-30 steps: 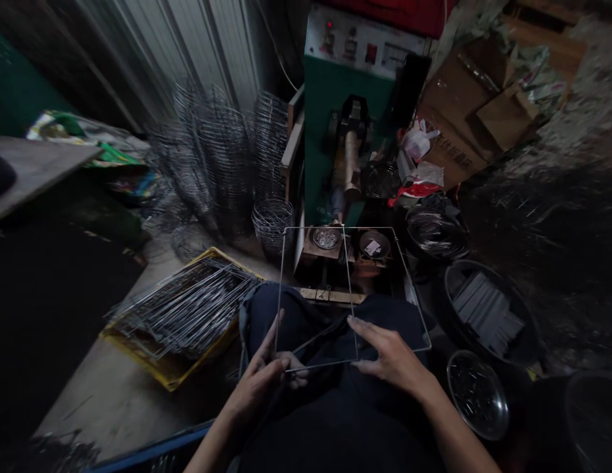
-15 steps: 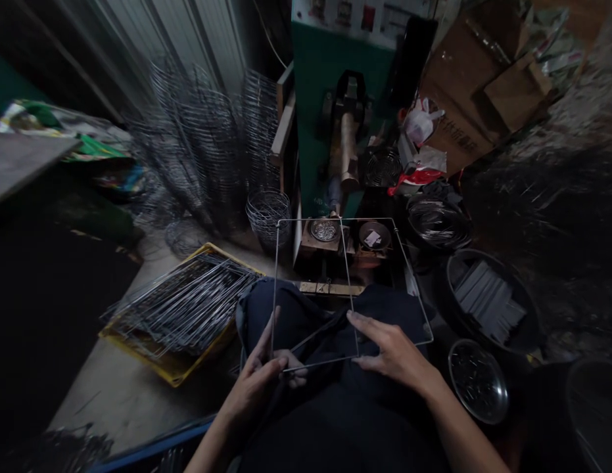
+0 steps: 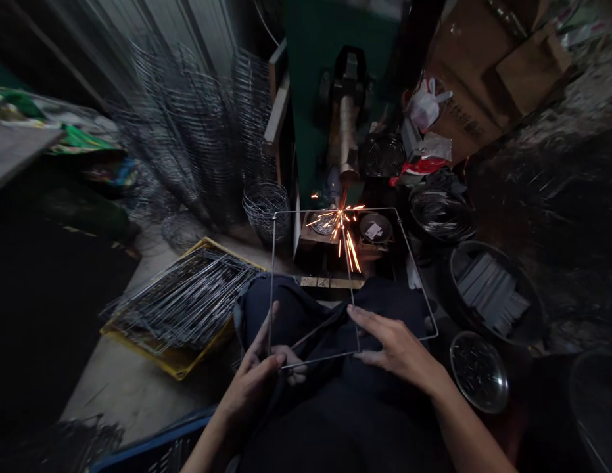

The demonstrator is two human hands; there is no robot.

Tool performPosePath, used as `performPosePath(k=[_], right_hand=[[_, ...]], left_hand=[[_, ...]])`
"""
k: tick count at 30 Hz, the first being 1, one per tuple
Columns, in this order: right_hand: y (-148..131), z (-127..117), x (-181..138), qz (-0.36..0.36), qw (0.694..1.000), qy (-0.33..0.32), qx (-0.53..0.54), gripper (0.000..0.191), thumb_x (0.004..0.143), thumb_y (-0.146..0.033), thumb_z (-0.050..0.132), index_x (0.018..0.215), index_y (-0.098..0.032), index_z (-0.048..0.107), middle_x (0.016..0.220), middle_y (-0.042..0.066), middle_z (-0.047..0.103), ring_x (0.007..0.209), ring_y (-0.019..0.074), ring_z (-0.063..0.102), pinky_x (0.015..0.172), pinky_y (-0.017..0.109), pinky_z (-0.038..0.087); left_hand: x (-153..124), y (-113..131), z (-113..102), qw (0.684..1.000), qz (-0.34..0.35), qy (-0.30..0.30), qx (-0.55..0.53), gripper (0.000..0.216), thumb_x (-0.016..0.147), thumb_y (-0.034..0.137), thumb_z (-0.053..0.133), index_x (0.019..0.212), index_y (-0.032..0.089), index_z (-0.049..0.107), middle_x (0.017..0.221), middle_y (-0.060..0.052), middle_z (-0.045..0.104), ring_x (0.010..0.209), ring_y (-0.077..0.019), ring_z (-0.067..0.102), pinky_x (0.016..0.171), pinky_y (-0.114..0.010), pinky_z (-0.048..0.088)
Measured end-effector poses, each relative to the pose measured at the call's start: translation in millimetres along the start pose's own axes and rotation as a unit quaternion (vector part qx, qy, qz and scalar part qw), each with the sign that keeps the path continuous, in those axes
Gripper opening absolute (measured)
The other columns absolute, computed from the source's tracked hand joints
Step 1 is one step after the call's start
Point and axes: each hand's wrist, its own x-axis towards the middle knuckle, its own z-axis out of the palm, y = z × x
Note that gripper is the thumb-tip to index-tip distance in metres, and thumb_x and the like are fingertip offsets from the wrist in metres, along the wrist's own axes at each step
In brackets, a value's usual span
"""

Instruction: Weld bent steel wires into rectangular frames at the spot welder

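Note:
A rectangular wire frame (image 3: 272,276) with a wire down its middle lies over my lap, held in both hands. My left hand (image 3: 266,358) grips its near left corner, thumb over the near wire and a finger along the side. My right hand (image 3: 397,345) pinches the middle wire near its front end. The frame's far edge meets the tip of a spot welder (image 3: 348,141) on a green machine body. Orange sparks (image 3: 342,223) spray from that contact and fall toward me.
A yellow crate (image 3: 180,374) of straight wire pieces stands at left, behind it stacked wire baskets (image 3: 187,118). Small dishes (image 3: 376,228) flank the welder tip. At right are a black tub (image 3: 493,295) of grey strips and a metal bowl (image 3: 479,372). A cardboard box (image 3: 463,125) leans behind.
Sparks have burst out where the wire frame's far edge meets the welder tip. Both hands keep their hold on the frame, and the view has shifted slightly.

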Motion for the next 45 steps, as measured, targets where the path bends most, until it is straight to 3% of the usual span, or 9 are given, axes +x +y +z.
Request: performPosePath(k=[6, 10, 18, 25, 31, 39, 45], right_hand=[[8, 8, 1, -0.035, 0.999, 0.033, -0.012, 0.08, 0.084, -0.024, 0.074, 0.151, -0.034, 0.031, 0.149, 0.002, 0.045, 0.133, 0.0223, 0.047, 0.11, 0.036, 0.042], [25, 5, 26, -0.035, 0.992, 0.086, -0.09, 0.073, 0.087, -0.032, 0.071, 0.151, -0.033, 0.034, 0.141, 0.003, 0.055, 0.124, 0.0224, 0.057, 0.102, 0.034, 0.048], [54, -68, 137, 0.0, 0.946, 0.181, -0.269, 0.072, 0.077, -0.057, 0.074, 0.138, -0.024, 0.055, 0.12, 0.01, 0.069, 0.108, 0.0291, 0.065, 0.087, 0.033, 0.052], [87, -109, 191, -0.056, 0.94, 0.201, -0.269, 0.045, 0.085, -0.046, 0.07, 0.122, -0.02, 0.065, 0.115, 0.009, 0.07, 0.105, 0.0257, 0.066, 0.088, 0.033, 0.05], [98, -118, 215, -0.047, 0.938, 0.231, -0.252, 0.043, 0.083, -0.05, 0.071, 0.117, -0.023, 0.068, 0.111, 0.008, 0.072, 0.1, 0.0251, 0.068, 0.086, 0.032, 0.051], [93, -119, 212, -0.048, 0.943, 0.23, -0.234, 0.039, 0.084, -0.047, 0.071, 0.116, -0.024, 0.068, 0.109, 0.007, 0.073, 0.101, 0.0255, 0.068, 0.087, 0.034, 0.051], [100, -122, 223, -0.039, 0.942, 0.241, -0.231, 0.04, 0.084, -0.049, 0.069, 0.114, -0.022, 0.069, 0.107, 0.008, 0.073, 0.1, 0.0248, 0.068, 0.086, 0.033, 0.051]], left_hand=[[8, -5, 0, 0.999, 0.023, -0.022, 0.009, 0.089, 0.085, 0.02, 0.058, 0.156, 0.027, 0.004, 0.066, -0.002, 0.068, 0.057, -0.0165, 0.063, 0.056, -0.026, 0.051], [50, 4, -13, 0.996, 0.056, -0.064, 0.022, 0.095, 0.081, 0.017, 0.063, 0.156, 0.023, 0.005, 0.071, -0.006, 0.072, 0.061, -0.0196, 0.068, 0.059, -0.029, 0.054], [177, 70, -20, 0.982, 0.133, -0.132, 0.005, 0.099, 0.078, 0.013, 0.06, 0.156, 0.021, 0.001, 0.076, -0.006, 0.075, 0.067, -0.0212, 0.072, 0.06, -0.029, 0.056], [234, 115, -23, 0.984, 0.137, -0.11, 0.007, 0.099, 0.077, 0.007, 0.057, 0.156, 0.026, 0.0, 0.07, -0.001, 0.072, 0.066, -0.0199, 0.073, 0.057, -0.027, 0.057], [254, 131, -24, 0.987, 0.129, -0.097, -0.002, 0.1, 0.074, 0.007, 0.056, 0.156, 0.026, 0.001, 0.069, 0.0, 0.071, 0.062, -0.0199, 0.072, 0.051, -0.025, 0.056], [241, 137, -22, 0.985, 0.137, -0.106, -0.002, 0.098, 0.077, 0.008, 0.058, 0.156, 0.024, 0.003, 0.075, -0.005, 0.074, 0.07, -0.0214, 0.073, 0.059, -0.029, 0.059], [250, 139, -19, 0.985, 0.142, -0.099, -0.002, 0.097, 0.077, 0.008, 0.056, 0.156, 0.023, 0.003, 0.074, -0.006, 0.074, 0.068, -0.0222, 0.074, 0.056, -0.028, 0.058]])
